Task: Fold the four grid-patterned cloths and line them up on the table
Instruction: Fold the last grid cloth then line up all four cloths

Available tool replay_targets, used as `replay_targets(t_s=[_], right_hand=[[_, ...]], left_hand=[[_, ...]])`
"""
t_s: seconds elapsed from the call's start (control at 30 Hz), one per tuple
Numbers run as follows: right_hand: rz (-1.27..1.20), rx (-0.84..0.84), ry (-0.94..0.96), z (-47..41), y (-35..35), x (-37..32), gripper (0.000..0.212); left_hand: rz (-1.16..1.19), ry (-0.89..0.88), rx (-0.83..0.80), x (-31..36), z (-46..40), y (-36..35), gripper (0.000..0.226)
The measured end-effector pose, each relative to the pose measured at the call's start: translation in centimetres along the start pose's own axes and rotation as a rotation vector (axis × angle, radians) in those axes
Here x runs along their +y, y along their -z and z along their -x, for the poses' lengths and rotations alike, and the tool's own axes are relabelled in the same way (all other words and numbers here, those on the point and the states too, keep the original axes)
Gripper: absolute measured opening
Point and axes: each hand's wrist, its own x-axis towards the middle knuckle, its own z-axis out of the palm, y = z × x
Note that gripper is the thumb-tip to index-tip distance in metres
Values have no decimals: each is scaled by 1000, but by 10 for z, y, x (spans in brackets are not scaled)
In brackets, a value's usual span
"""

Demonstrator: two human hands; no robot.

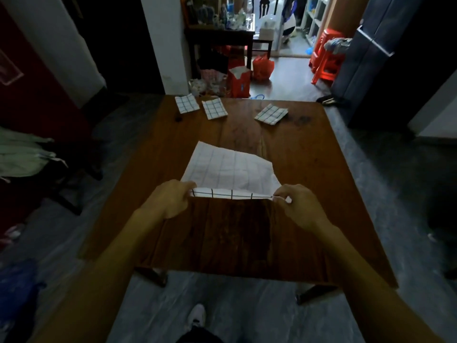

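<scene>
Both hands pinch the near edge of the open grid cloth (230, 169): the left hand (170, 199) holds its 9 o'clock corner, fingertips hidden under the hem, and the right hand (300, 206) nips the 3 o'clock corner between thumb and curled fingers. The cloth lies mid-table (309, 169), near edge lifted. Three folded cloths sit toward 12 o'clock: the first (187, 103), the second (214, 108), and the third (271, 114) apart and askew. Dim light blurs the grid lines.

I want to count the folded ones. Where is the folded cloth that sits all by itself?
In the head view, the lone folded cloth lies near the far right edge of the wooden table, apart from the two folded cloths at far left.
</scene>
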Motion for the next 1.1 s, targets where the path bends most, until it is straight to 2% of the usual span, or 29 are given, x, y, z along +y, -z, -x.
replay_targets(t_s=[0.17, 0.23, 0.43, 0.77, 1.1], right_hand=[[29, -265, -40, -3, -17, 2, 12], [5, -312, -74, -10, -25, 5, 10], [-83, -260, -200, -48, -49, 12, 16], [96, -155, -273, -151, -83, 30, 13], [319, -80, -348, -227, -144, 58, 21]], left_hand=[[10, 93, -121, -16, -5, -25, 42], [19, 105, -138, -24, -14, -31, 38], [51, 92, -106, -49, -57, -35, 23], [171, 51, 67, -80, -179, -28, 23], [204, 36, 191, -100, -277, -65, 24]])
